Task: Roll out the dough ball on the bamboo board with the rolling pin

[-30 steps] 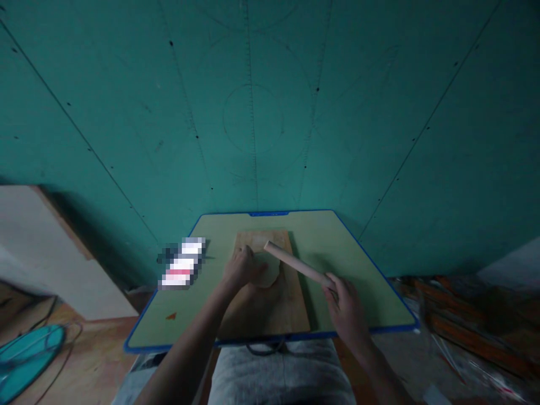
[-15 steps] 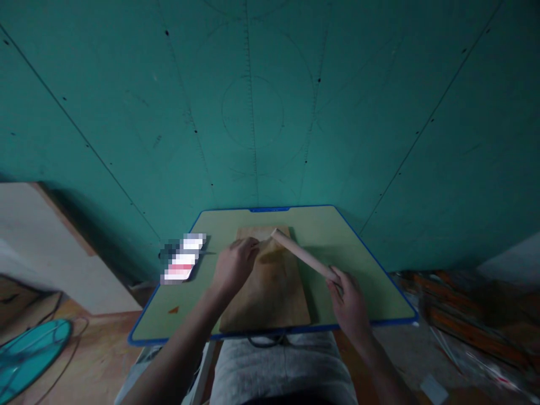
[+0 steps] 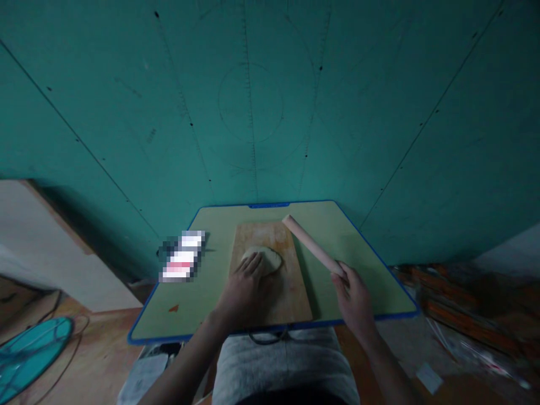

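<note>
A flattened round of pale dough (image 3: pixel 270 261) lies on a wooden cutting board (image 3: pixel 287 301). My left hand (image 3: pixel 247 281) rests on the dough's near left side, fingers stretched out flat over it and covering part of it. In my right hand (image 3: pixel 352 289) is a wooden rolling pin (image 3: pixel 314 247), gripped at its near end. The pin slants up to the left, its far end above the board's far right corner and apart from the dough.
The board sits on a small pale green table (image 3: pixel 358 281) with a blue rim. A pixelated upright device (image 3: pixel 183 256) stands on the left, with a small orange scrap (image 3: pixel 174 308) nearer me. Behind rises a green wall (image 3: pixel 270 112). Clutter (image 3: pixel 464 309) lies at right.
My left hand has gone from pinching the lifted dough's edge to lying flat on it, and the dough now rests on the board. The rolling pin has shifted slightly right, away from the dough.
</note>
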Available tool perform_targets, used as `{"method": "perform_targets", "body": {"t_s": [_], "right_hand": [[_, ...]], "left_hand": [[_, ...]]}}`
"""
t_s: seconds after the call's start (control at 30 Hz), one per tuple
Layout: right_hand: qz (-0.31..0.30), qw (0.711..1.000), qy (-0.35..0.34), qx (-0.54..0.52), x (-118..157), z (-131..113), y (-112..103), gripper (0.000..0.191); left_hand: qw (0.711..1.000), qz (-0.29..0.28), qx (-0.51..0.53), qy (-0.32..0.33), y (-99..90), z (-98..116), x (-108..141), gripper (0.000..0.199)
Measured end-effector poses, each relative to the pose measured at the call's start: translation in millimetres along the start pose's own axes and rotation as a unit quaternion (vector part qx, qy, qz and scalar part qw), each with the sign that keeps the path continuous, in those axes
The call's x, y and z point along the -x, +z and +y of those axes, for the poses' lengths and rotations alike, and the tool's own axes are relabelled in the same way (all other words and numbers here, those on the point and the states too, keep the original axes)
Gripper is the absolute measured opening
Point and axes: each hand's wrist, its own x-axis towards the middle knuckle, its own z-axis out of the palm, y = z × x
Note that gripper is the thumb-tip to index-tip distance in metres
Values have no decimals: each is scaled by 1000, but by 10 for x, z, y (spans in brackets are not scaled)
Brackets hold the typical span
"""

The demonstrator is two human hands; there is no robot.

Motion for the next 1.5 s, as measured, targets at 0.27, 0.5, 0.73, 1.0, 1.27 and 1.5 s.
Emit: {"method": "perform_targets", "body": {"t_s": [0.27,0.5,0.73,1.0,1.27,1.5], "right_hand": [[-42,996,-68,38,18,-39,-4,38],[-151,962,-217,65,-144,-470,289,31],[-238,921,-269,148,-308,-804,379,27],[-311,890,-205,261,-516,-1103,567,50],[-358,871,-141,306,-999,-1039,974,51],[-363,873,-115,304,-1360,-1019,1237,48]], "left_hand": [[991,35,104,-77,-222,-281,209,36],[974,169,43,-145,-432,-382,289,41],[984,106,-77,-120,-292,-447,140,45],[985,-62,-126,-101,-130,-441,-126,45],[967,-75,-151,-193,-180,-561,-524,45],[966,-71,-123,-218,-150,-806,-840,41]]}}
